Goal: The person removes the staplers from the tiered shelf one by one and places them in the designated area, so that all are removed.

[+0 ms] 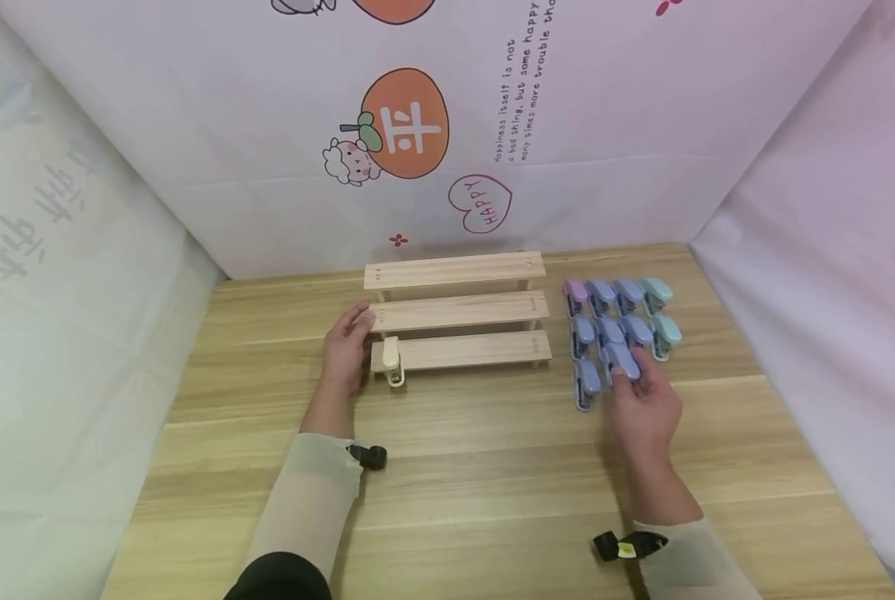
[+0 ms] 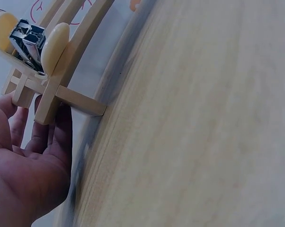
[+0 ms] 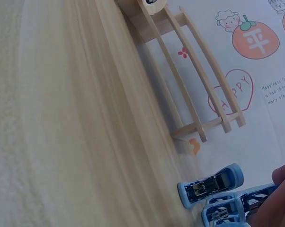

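Note:
A three-tier wooden rack (image 1: 458, 310) stands at the back of the table. My left hand (image 1: 346, 350) grips its left end, fingers (image 2: 62, 137) reaching round the slat ends. On the lowest tier's left end sits a cream mini stapler (image 1: 392, 360), open-mouthed in the left wrist view. Over at the right, my right hand (image 1: 648, 408) pinches a blue mini stapler (image 1: 618, 362) between thumb and fingers, at the front of a cluster of staplers. Another blue stapler (image 1: 586, 383) lies just left of it. In the right wrist view only part of the hand (image 3: 277, 201) shows.
Behind the held one, several more blue staplers (image 1: 601, 293) lie in rows, with a purple stapler (image 1: 575, 296) at back left and two mint staplers (image 1: 665, 332) on the right. A printed white cloth (image 1: 267, 167) hangs behind the wooden table (image 1: 455, 500).

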A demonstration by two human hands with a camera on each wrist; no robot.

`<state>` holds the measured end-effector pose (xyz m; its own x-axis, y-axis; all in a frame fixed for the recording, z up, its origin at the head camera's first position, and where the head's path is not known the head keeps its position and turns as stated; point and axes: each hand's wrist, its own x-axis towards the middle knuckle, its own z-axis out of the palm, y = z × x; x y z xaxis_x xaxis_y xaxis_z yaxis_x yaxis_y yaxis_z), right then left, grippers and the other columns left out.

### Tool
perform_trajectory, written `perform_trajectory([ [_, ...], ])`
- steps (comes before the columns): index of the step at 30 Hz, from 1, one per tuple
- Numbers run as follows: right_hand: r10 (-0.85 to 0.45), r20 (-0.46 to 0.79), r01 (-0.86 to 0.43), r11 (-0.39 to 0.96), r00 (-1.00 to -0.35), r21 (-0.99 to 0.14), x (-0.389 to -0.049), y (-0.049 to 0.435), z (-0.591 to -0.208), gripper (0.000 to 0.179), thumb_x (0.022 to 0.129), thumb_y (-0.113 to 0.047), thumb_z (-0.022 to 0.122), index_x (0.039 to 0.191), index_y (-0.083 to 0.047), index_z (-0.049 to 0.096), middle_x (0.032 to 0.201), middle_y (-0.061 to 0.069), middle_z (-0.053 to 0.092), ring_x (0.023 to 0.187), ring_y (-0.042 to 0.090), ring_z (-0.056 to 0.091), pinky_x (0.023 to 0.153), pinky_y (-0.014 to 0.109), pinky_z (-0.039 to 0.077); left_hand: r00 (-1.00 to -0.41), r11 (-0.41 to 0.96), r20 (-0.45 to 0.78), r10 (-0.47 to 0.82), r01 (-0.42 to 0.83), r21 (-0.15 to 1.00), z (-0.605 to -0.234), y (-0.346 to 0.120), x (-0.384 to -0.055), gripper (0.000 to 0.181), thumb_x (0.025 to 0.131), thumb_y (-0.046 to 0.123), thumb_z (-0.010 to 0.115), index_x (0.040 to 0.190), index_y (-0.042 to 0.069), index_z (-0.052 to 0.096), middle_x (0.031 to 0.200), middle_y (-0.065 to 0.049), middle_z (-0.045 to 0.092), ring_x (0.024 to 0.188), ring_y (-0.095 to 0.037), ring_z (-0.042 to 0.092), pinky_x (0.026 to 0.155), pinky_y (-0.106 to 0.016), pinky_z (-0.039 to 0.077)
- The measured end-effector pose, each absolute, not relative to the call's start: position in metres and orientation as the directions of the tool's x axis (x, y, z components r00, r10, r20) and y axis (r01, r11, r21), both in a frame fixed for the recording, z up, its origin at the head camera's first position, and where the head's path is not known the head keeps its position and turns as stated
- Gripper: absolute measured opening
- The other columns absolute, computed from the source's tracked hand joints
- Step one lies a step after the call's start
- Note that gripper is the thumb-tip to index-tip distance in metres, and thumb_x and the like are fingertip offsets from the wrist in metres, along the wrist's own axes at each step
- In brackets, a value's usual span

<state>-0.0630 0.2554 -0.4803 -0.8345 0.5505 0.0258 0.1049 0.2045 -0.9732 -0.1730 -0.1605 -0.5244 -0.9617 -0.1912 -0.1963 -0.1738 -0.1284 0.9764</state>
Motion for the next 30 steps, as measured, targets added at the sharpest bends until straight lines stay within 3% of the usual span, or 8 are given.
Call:
perform_trajectory([
  [6,0.553,-0.048,0.187,0.197,-0.832,-0.962,-0.061,0.260,-0.489,0.046,0.102,-0.008,0.063,0.147,-0.002,0.056,0.151,0.014,0.053,0.140,0.026,0.050,0.111,0.026,0.046,-0.962,-0.128,-0.195,-0.190,-0.173,0.977,-0.526,-0.161,-0.173,0.058,0.097,0.043,0.073,0.148,0.021,0.058,0.135,-0.012,0.065,0.121,-0.027,0.065,0.103,-0.039,0.056],
  [13,0.548,-0.202,0.287,0.073,-0.811,-0.955,-0.060,0.262,-0.496,0.050,0.104,-0.014,0.063,0.152,-0.008,0.051,0.156,0.011,0.048,0.143,0.021,0.047,0.111,0.021,0.044,-0.962,-0.159,-0.202,-0.181,-0.174,0.972,-0.525,-0.161,-0.173,0.054,0.099,0.039,0.072,0.147,0.021,0.059,0.136,-0.014,0.064,0.120,-0.028,0.065,0.103,-0.042,0.056],
  [30,0.552,-0.168,0.298,0.155,-0.817,-0.942,-0.062,0.263,-0.507,0.049,0.103,-0.013,0.060,0.152,-0.006,0.051,0.156,0.012,0.048,0.144,0.022,0.045,0.118,0.034,0.041,-0.961,-0.158,-0.203,-0.185,-0.175,0.972,-0.526,-0.161,-0.174,0.050,0.099,0.038,0.073,0.145,0.023,0.062,0.135,-0.014,0.064,0.120,-0.028,0.065,0.105,-0.042,0.055],
])
